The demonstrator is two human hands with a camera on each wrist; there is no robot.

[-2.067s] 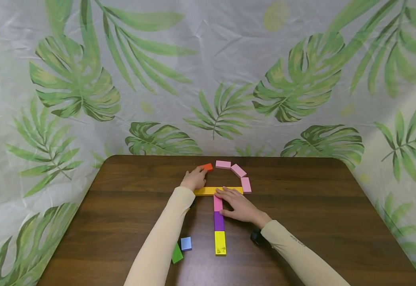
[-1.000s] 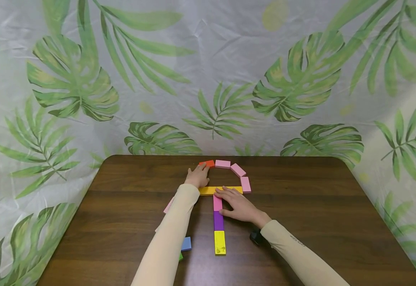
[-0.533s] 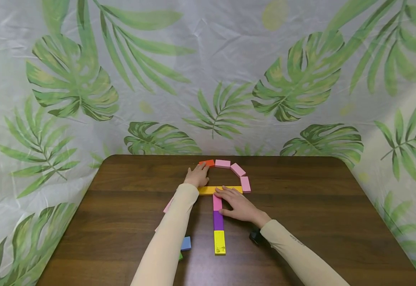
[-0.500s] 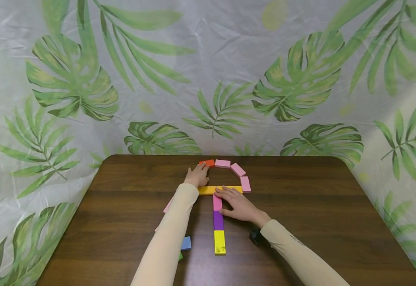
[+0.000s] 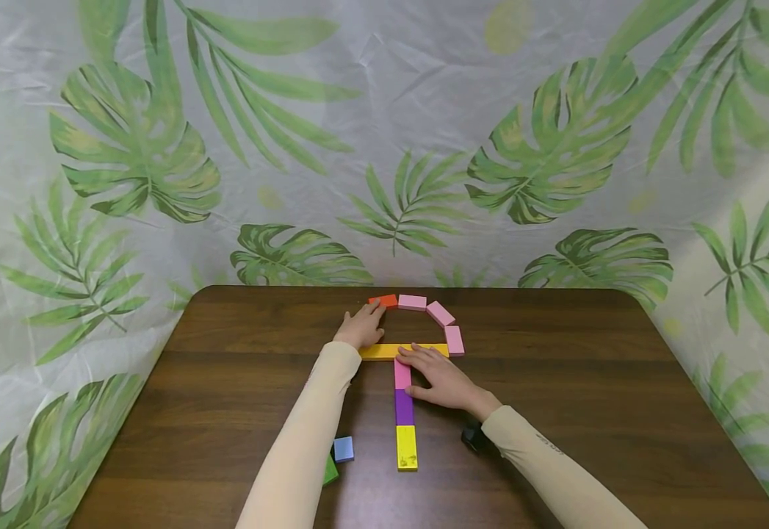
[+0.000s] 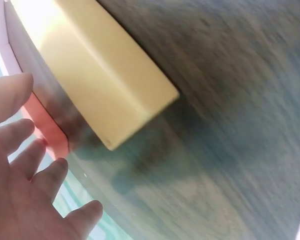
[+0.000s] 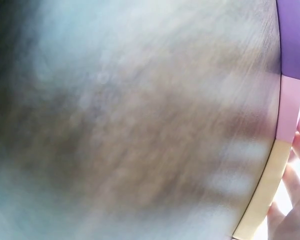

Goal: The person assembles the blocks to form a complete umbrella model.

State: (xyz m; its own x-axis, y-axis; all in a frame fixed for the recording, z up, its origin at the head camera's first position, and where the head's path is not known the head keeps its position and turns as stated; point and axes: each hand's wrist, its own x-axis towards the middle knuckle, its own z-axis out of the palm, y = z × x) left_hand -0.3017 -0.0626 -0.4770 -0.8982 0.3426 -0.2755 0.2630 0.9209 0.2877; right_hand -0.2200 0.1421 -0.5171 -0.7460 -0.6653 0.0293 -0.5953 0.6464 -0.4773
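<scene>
Red block [image 5: 389,300], long axis nearly left-to-right, left hand [image 5: 360,328] touching it

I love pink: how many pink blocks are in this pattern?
4: three pink blocks curving upper right, one pink block below the orange bar. The left sleeve may hide others.

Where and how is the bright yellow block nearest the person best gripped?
Probably by its two long sides, mid-length, from above: the yellow block lies flat, its far end meets the purple block, and both long sides are free.
</scene>
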